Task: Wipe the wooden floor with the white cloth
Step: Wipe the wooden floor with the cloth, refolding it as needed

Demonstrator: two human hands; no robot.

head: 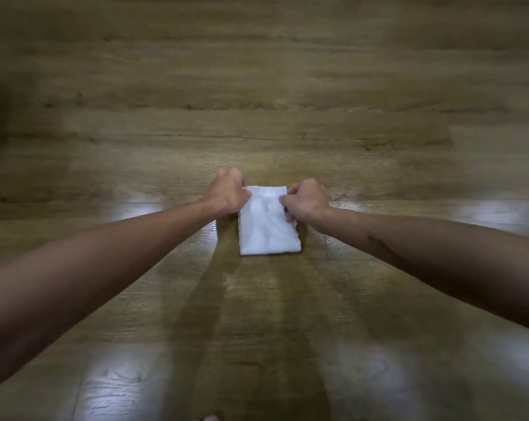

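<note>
- White cloth (267, 221) lies folded on my wooden floor (257, 86), long axis running away from me.
- My left hand (228, 192) and right hand (307, 203) pinch its far corners.

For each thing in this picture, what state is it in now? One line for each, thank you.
white cloth: folded into a rectangle, flat on the floor.
left hand: pinches the cloth's far left edge.
right hand: pinches the cloth's far right edge.
wooden floor: glossy, reflecting light patches.
</note>
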